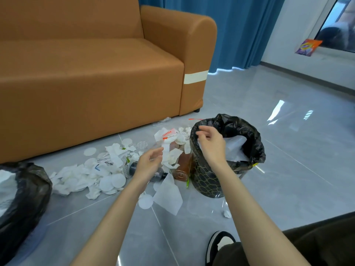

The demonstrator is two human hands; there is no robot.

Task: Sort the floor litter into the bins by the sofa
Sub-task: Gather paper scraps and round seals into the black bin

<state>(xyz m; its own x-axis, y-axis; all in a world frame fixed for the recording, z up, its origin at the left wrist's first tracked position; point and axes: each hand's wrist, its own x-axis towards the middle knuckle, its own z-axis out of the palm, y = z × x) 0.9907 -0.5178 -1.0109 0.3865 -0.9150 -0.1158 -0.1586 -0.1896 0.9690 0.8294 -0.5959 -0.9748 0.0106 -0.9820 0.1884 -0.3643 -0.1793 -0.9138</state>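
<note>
A pile of floor litter (92,175) lies in front of the sofa: white tissues, round pads and printed scraps. Two brown bottles (182,166) and a dark bottle (134,167) lie in it. A black patterned bin (207,181) with a black liner stands to the right of the pile, with white paper inside. A second black-lined bin (25,189) sits at the far left. My left hand (149,164) hovers over the bottles, fingers relaxed, holding nothing. My right hand (209,143) is at the right bin's near rim, fingers loosely curled and empty.
The orange sofa (96,83) backs the pile. A white paper sheet (169,194) and a round pad (146,201) lie near me, a crumpled scrap (226,214) by the right bin. My shoe (219,244) is at the bottom. Grey tiled floor extends right, toward the blue curtain (240,31).
</note>
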